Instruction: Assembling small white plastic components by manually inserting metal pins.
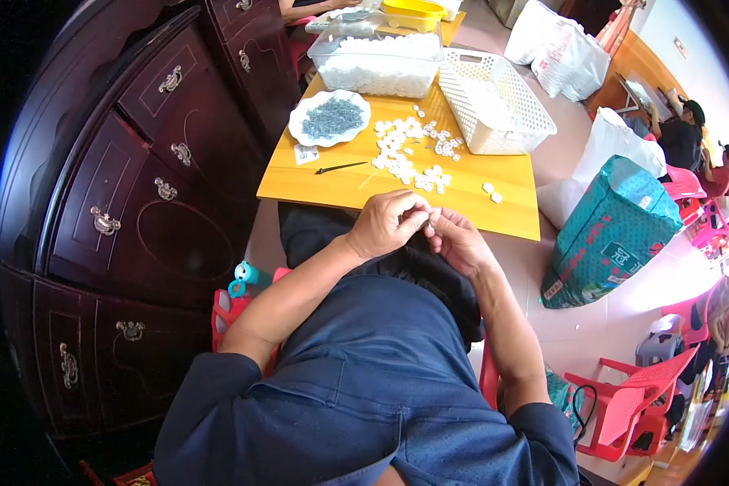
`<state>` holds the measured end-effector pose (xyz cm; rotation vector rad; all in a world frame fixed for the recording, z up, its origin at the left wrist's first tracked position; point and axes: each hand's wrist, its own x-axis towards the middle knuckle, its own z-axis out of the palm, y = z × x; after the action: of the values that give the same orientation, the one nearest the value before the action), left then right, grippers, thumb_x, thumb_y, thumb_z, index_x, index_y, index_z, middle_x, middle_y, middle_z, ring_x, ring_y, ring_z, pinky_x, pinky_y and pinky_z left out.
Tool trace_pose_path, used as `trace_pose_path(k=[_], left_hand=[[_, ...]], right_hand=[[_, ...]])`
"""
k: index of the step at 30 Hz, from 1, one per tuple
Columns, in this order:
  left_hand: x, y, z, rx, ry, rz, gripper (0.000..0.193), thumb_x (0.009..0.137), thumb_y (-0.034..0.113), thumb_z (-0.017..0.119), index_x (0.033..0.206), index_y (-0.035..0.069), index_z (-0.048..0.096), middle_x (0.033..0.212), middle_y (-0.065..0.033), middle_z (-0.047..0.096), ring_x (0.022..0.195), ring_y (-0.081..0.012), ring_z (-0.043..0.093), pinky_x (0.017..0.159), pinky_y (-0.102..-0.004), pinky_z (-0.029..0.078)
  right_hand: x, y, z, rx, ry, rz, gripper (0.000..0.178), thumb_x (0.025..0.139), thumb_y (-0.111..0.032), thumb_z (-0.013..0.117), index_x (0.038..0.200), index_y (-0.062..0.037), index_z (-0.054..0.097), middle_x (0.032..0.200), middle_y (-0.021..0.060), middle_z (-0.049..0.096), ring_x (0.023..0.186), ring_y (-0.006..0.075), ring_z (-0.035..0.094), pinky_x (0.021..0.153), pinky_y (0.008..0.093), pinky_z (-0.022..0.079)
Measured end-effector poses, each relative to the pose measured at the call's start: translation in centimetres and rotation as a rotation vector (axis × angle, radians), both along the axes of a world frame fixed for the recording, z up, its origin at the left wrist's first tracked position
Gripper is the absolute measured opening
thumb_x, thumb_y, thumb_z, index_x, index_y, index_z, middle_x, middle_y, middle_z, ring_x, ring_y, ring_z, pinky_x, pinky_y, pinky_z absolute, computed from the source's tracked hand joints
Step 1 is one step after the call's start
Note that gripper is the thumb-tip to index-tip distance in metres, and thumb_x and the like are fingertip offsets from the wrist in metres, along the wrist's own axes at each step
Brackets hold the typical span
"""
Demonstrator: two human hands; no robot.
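My left hand (387, 224) and my right hand (459, 241) meet just off the near edge of the yellow table (494, 215). Thumbs and fingers of both are pinched together, fingertips touching. Whatever sits between them is too small and hidden to name. Beyond the hands, many small white plastic pieces (391, 139) lie scattered on the tabletop, and two more (492, 193) lie apart at the right. A white scalloped dish (297, 128) holds a heap of small dark grey pieces (332, 116). In front of it lies a thin black pointed tool (340, 168).
Behind the loose pieces stand a clear bin (332, 66) full of white pieces and a white perforated basket (535, 139). Dark wooden drawers (150, 154) rise at the left. A teal bag (607, 235) and red chairs (636, 389) stand at the right. Other people sit farther off.
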<state>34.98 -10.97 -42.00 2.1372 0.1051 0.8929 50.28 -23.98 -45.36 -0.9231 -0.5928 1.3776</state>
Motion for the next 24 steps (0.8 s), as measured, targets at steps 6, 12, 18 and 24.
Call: trace_pose_path(k=[6, 12, 18, 24], left_hand=[[0.4, 0.1, -0.9, -0.138, 0.031, 0.069, 0.007, 0.09, 0.007, 0.064, 0.088, 0.0, 0.062, 0.079, -0.0139, 0.067, 0.072, -0.0287, 0.067, 0.065, -0.0366, 0.052], [0.6, 0.3, -1.2, -0.174, 0.047, 0.069, 0.007, 0.09, 0.007, 0.063, 0.088, 0.0, 0.062, 0.08, -0.0144, 0.067, 0.072, -0.0271, 0.068, 0.065, -0.0362, 0.052], [0.6, 0.3, -1.1, -0.176, 0.053, 0.083, 0.007, 0.09, 0.007, 0.064, 0.089, 0.0, 0.063, 0.079, -0.0144, 0.067, 0.071, -0.027, 0.068, 0.065, -0.0364, 0.052], [0.5, 0.5, -1.3, -0.162, 0.059, 0.063, 0.007, 0.09, 0.008, 0.064, 0.089, 0.0, 0.063, 0.08, -0.015, 0.067, 0.072, -0.0293, 0.068, 0.065, -0.0375, 0.052]], right_hand=[[-0.3, 0.3, -0.1, 0.028, -0.102, -0.207, 0.012, 0.1, -0.016, 0.062, 0.106, -0.0067, 0.063, 0.086, 0.0, 0.067, 0.068, 0.0058, 0.057, 0.062, 0.0192, 0.047], [-0.8, 0.4, -0.1, 0.033, -0.262, -0.307, 0.012, 0.097, -0.009, 0.064, 0.108, -0.0058, 0.062, 0.089, 0.003, 0.07, 0.068, 0.0067, 0.059, 0.064, 0.0204, 0.048], [-0.8, 0.5, -0.4, 0.075, -0.345, -0.322, 0.013, 0.094, -0.005, 0.066, 0.107, -0.0035, 0.062, 0.087, 0.0032, 0.07, 0.068, 0.0067, 0.059, 0.064, 0.0203, 0.048], [-1.1, 0.6, 0.0, 0.069, -0.356, -0.334, 0.013, 0.094, -0.004, 0.066, 0.106, -0.0024, 0.062, 0.086, 0.0027, 0.07, 0.068, 0.0065, 0.058, 0.063, 0.02, 0.047]])
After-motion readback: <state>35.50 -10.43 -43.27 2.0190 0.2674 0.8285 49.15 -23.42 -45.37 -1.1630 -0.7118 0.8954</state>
